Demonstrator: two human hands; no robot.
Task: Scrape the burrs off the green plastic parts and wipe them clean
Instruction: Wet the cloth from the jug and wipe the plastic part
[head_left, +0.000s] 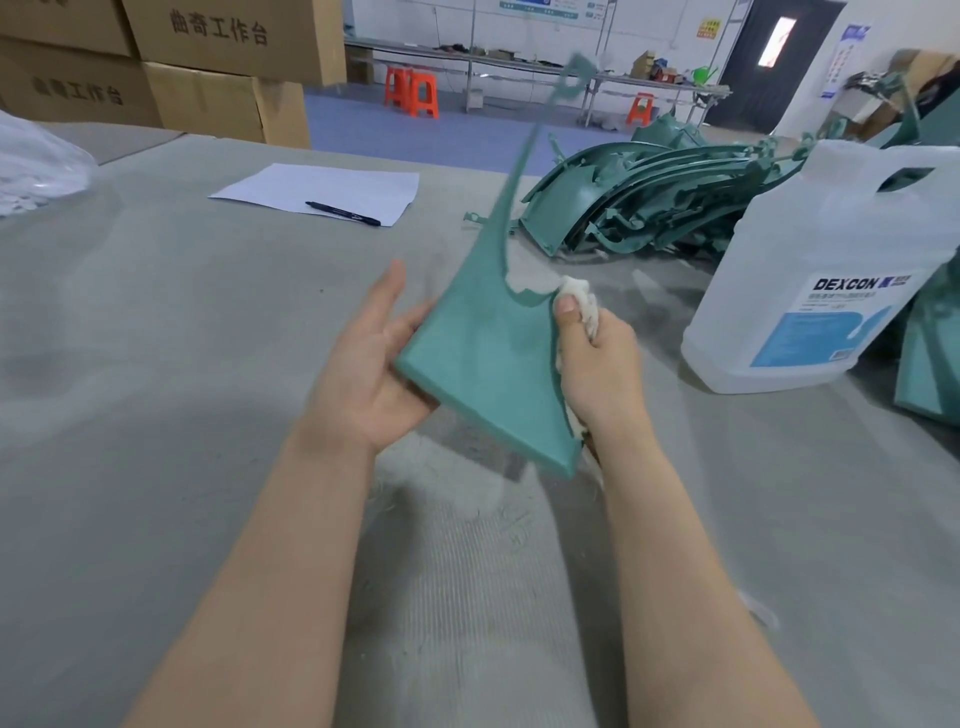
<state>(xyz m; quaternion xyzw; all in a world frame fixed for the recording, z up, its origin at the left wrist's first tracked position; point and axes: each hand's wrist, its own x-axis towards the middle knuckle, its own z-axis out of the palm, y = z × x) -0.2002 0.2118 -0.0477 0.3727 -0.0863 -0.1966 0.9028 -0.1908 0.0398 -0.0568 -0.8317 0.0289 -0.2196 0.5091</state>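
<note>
A green plastic part is held up above the grey table, its broad flat end low between the two hands and its thin curved arm rising away toward the room behind — the far tip is blurred. The left hand cradles the part's left corner from below, palm up, fingers mostly straight behind the edge. The right hand is curled round a white cloth, with the thumb pressing it against the part's right edge. To the right, well apart, a pile of green parts lies on the table, just behind a translucent jug labelled DEXCON. Farther back on the left lies a sheet of paper with a pen on it — cardboard boxes stand beyond.
</note>
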